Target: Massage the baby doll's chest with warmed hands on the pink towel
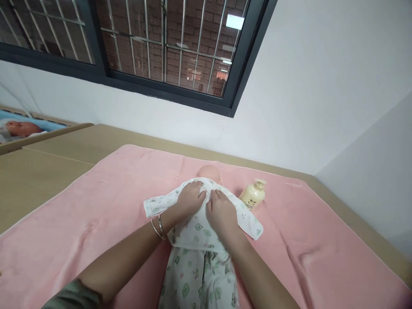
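A baby doll [210, 172] lies on its back, its head pointing away from me and only the top of it showing above the collar. A white long-sleeved baby shirt [199, 231] with green prints covers its body, both sleeves spread outward. Below it are matching baby pants [185, 281]. My left hand [191, 199], with bangles at the wrist, has its fingers closed on the shirt just left of the neckline. Close beside it, my right hand [222, 214] pinches the shirt right of the neckline. The fabric between the fingertips is partly hidden.
A pale yellow pump bottle [254, 195] lies tilted right of the doll. Under everything is a pink blanket [112, 193] on a wooden table [58, 159]. Another doll [24, 128] lies in a blue-lined bed at far left. A barred window [167, 88] is behind.
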The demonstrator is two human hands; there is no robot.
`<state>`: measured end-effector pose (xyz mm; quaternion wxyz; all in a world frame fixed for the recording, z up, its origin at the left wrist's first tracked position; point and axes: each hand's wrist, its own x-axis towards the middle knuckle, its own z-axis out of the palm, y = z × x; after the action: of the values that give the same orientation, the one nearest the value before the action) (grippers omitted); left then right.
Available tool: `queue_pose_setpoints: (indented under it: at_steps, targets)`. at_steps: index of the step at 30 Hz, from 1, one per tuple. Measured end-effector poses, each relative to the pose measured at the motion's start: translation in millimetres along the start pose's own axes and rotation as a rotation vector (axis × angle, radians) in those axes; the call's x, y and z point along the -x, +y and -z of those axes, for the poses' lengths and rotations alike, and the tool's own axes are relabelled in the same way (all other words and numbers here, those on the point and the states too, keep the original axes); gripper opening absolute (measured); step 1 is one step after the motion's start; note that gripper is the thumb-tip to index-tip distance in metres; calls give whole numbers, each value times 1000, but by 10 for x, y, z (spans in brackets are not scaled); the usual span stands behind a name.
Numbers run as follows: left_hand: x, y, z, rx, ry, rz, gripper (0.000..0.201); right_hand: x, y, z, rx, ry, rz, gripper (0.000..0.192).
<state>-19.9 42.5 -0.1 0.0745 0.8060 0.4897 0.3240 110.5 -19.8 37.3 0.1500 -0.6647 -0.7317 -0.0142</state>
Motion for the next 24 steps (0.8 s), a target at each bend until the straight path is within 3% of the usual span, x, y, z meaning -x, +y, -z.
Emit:
queue_pose_setpoints:
  at_steps: [6, 9, 13, 18, 24]
  targets:
    - [169, 194, -131, -222, 103, -51, 38, -165, 292, -31, -183, -68, 5, 51]
    - [219, 258, -185, -223, 110, -93, 38, -244, 412, -71, -186, -116, 4, 57]
    - [132, 151, -145, -157, 39, -4, 44, -162, 248, -31, -127, -121, -17, 55]
    - [21, 27, -35, -102, -80, -40, 46, -15, 4, 87, -80, -97, -34, 46]
    - [112, 197, -2, -225, -45, -172, 40, -188, 332, -4, -226, -112, -24, 54]
